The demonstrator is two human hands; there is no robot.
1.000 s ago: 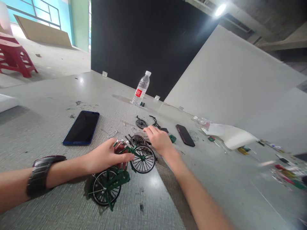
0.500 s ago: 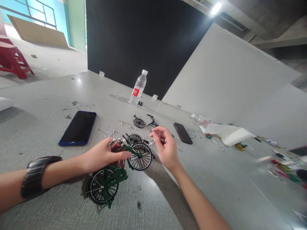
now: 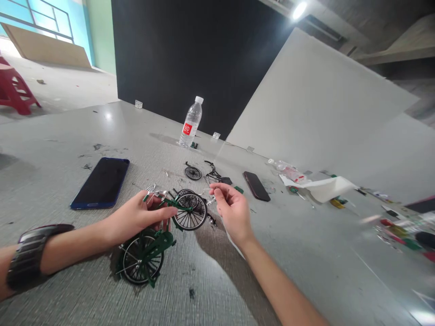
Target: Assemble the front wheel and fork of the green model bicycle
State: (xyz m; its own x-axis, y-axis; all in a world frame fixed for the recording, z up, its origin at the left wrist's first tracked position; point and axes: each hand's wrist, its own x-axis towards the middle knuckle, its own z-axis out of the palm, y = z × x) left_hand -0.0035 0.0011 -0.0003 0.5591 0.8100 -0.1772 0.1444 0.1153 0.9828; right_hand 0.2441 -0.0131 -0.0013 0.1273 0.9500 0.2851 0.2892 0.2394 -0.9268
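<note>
A small green model bicycle (image 3: 157, 248) with black spoked wheels is gripped by its handlebar end in my left hand (image 3: 134, 213), thumb pressed along the frame. Its front wheel (image 3: 190, 213) points toward my right hand. Thumb and fingertips of my right hand (image 3: 234, 210) pinch a thin silver pin (image 3: 207, 189), which sticks out to the left just above the front wheel, apart from it. Behind the hands lie a loose black wheel (image 3: 193, 172) and a black bicycle frame (image 3: 214, 173). More black parts beyond the front wheel are partly hidden.
A blue-edged phone (image 3: 101, 183) lies at left, a dark phone (image 3: 256, 186) at right. A water bottle (image 3: 190, 123) stands upright near the black panel (image 3: 190, 54). Farther right are a lying bottle (image 3: 287, 170), white paper (image 3: 335, 188) and blurred coloured items.
The view has shifted slightly, so things sit further left. The model bicycle's front wheel is a little higher. A thin pin now shows clearly at my right fingertips.
</note>
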